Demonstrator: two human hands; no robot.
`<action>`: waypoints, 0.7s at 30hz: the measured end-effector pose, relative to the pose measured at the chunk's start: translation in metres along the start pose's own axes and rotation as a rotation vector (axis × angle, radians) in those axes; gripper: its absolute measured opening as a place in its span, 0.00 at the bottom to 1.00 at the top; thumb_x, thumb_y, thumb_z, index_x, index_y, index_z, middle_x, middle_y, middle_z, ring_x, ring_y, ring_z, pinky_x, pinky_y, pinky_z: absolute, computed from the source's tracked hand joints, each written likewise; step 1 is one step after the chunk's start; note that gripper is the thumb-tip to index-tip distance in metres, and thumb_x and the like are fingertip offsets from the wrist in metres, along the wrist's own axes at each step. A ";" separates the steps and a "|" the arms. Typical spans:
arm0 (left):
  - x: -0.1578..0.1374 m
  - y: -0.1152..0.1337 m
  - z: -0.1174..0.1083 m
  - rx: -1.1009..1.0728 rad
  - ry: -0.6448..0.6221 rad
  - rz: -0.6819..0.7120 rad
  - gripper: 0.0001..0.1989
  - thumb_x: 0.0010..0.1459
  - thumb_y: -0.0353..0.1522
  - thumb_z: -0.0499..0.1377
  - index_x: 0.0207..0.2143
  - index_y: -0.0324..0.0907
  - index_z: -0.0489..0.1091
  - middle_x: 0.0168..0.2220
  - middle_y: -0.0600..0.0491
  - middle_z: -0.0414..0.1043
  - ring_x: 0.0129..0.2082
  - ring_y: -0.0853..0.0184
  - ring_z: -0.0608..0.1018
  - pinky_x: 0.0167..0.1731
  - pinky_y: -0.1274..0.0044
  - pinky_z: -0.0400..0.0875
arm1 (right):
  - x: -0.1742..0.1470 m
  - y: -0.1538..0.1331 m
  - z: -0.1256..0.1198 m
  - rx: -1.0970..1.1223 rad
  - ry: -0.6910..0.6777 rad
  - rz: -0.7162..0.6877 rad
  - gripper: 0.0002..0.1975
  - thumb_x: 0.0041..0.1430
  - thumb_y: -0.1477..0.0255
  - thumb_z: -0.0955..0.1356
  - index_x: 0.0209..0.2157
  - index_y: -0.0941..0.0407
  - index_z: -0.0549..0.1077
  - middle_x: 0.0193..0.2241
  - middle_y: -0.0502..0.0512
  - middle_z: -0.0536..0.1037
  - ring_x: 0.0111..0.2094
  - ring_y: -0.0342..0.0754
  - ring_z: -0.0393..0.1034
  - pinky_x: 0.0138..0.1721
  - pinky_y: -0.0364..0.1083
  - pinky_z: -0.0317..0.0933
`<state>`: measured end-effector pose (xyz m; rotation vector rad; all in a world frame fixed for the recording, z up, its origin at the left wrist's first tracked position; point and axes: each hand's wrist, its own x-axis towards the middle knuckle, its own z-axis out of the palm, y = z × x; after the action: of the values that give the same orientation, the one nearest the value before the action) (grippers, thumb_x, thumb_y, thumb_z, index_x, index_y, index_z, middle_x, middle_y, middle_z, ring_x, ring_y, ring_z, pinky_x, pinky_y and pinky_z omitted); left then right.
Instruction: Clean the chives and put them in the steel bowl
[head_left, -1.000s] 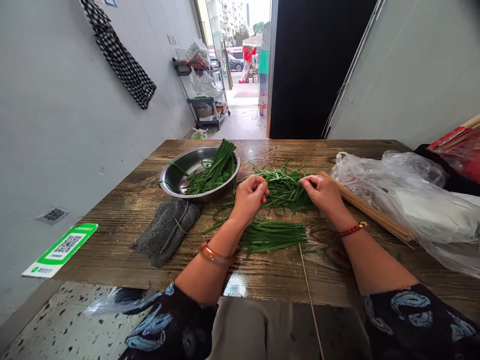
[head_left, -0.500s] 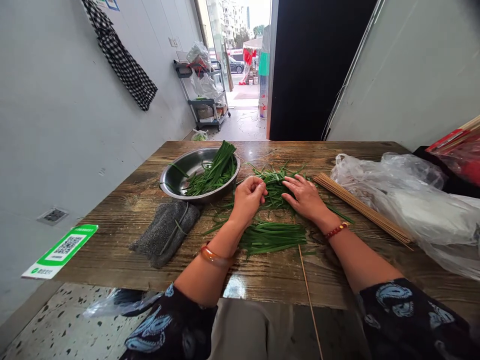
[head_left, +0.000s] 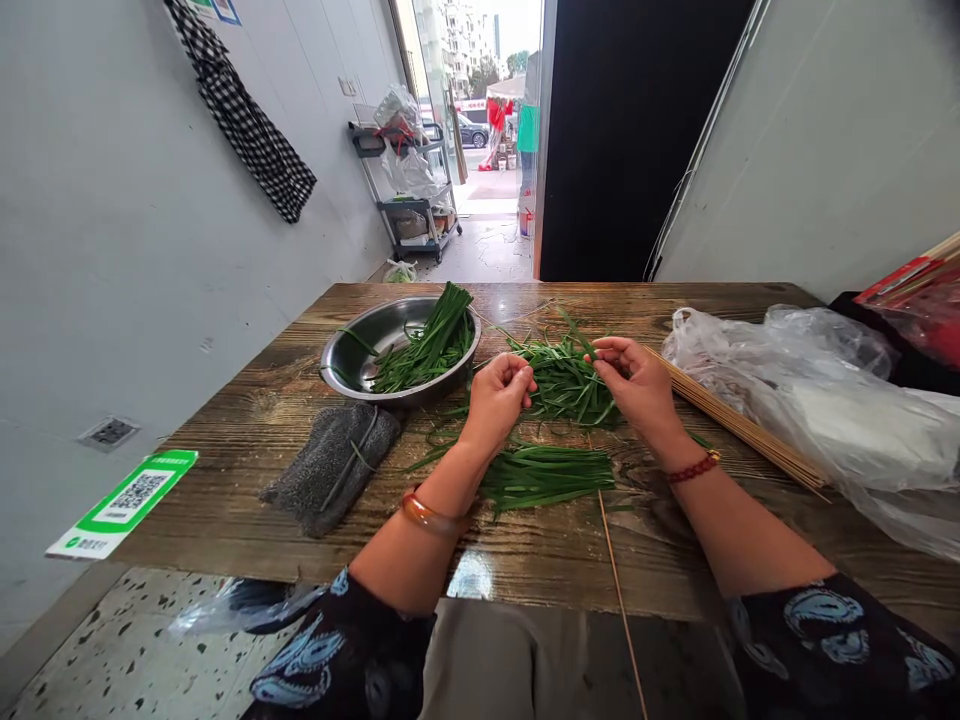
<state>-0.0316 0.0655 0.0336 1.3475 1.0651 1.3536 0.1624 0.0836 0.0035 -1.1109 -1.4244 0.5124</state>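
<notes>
My right hand [head_left: 637,385] pinches a garlic chive leaf [head_left: 577,333] between thumb and fingertips, raised over a loose pile of garlic chives [head_left: 570,385]. At the pile's left side, my left hand [head_left: 496,395] is closed with its fingers pressed together; what it holds, if anything, I cannot make out. Nearer to me lies a neat row of chives [head_left: 551,474] laid side by side. A thin bamboo skewer [head_left: 618,590] sticks out from that row and past the table's front edge.
A steel bowl [head_left: 341,368] with more chives stands at the left, behind a dark grey mesh cloth [head_left: 334,470]. On the right are a bundle of bamboo skewers [head_left: 739,425] and clear plastic bags [head_left: 825,400]. A green QR-code card [head_left: 127,500] sits at the wooden table's [head_left: 255,535] left edge.
My right hand has lifted off the pile and moved right, going from spread fingers to a pinch on a chive leaf. My left hand has stayed almost in place.
</notes>
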 end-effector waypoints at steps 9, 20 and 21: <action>0.001 -0.005 0.000 0.034 -0.051 0.044 0.06 0.52 0.33 0.61 0.28 0.39 0.68 0.28 0.53 0.73 0.22 0.75 0.72 0.18 0.84 0.62 | -0.004 -0.006 0.000 -0.088 -0.092 -0.004 0.11 0.55 0.69 0.67 0.38 0.56 0.78 0.33 0.54 0.81 0.31 0.48 0.73 0.33 0.46 0.65; -0.001 -0.001 0.002 -0.152 -0.073 -0.002 0.09 0.52 0.34 0.64 0.29 0.37 0.68 0.31 0.50 0.77 0.27 0.73 0.77 0.29 0.81 0.72 | -0.010 -0.013 0.004 -0.202 -0.196 -0.077 0.10 0.57 0.69 0.66 0.35 0.53 0.79 0.31 0.52 0.81 0.32 0.49 0.74 0.35 0.47 0.65; 0.000 -0.001 0.001 -0.177 -0.058 -0.013 0.10 0.51 0.34 0.64 0.30 0.37 0.68 0.31 0.50 0.77 0.27 0.73 0.78 0.30 0.80 0.73 | -0.008 -0.011 0.002 -0.191 -0.166 -0.046 0.10 0.57 0.68 0.66 0.35 0.54 0.79 0.31 0.52 0.81 0.31 0.49 0.74 0.34 0.47 0.65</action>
<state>-0.0302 0.0652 0.0325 1.2398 0.8919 1.3581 0.1557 0.0725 0.0078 -1.2060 -1.6675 0.4507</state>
